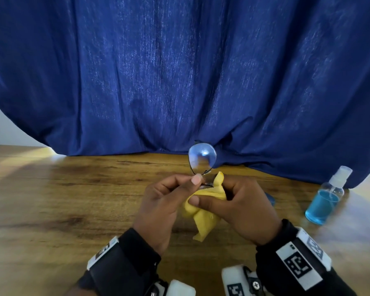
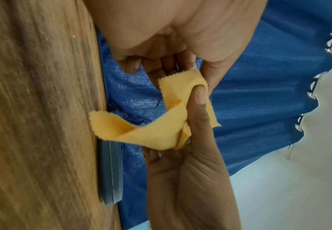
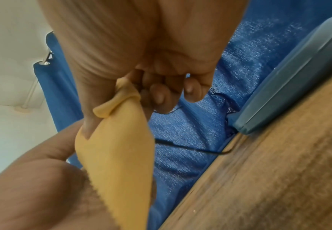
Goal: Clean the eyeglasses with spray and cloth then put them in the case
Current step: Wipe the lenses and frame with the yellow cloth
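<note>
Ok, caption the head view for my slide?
Left hand holds eyeglasses while right hand wipes with yellow cloth; spray bottle stands right.

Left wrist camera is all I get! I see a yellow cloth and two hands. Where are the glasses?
Observer: In the head view the eyeglasses stick up above both hands. The left hand pinches the frame just above the yellow cloth.
Operator: Is there any spray stuff?
Observer: Yes, a spray bottle with blue liquid stands upright on the table, off to the right.
Operator: Is its lid on?
Observer: It looks like a clear cap covers the nozzle.
</note>
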The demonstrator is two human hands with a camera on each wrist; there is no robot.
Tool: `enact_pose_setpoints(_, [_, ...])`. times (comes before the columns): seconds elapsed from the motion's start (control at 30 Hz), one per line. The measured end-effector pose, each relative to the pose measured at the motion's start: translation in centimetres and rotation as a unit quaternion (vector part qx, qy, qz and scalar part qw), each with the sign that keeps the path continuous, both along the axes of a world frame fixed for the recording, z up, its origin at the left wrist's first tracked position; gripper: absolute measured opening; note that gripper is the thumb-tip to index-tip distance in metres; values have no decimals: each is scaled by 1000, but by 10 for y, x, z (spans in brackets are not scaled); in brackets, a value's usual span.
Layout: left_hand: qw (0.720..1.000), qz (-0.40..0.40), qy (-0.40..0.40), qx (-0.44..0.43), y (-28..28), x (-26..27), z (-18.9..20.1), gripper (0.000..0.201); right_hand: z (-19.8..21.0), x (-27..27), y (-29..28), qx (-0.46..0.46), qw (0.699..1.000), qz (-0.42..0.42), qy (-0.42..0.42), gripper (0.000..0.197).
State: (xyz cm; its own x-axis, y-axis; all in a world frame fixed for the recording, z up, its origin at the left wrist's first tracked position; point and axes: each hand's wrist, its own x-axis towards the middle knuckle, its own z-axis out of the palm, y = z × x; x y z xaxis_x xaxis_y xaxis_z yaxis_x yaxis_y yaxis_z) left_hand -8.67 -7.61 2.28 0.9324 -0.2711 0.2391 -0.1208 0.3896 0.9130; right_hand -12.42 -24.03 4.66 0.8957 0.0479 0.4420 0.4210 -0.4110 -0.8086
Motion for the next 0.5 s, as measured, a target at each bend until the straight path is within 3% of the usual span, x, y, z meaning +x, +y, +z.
enact_pose_setpoints(0.13, [999,-4,-9,30,5,6,1,34,0,2,0,9,1000,-4,17,23])
enact_pose_setpoints(0.23, [999,-6,-34,37,9,7,2,27,1,2,-5,19,996,27,80,9])
enact_pose_setpoints(0.33, [998,-5,-52,34,9,6,2,21,1,2,-7,84,986,29,137,22])
enact_pose_setpoints(0.4, [999,-2,-46,22,9,6,2,29,2,3,-6,134,980,18,148,37])
enact_pose_setpoints(0.5, [1000,-2,-24,-5,8,6,1,34,0,3,-5,44,991,-63,111,46])
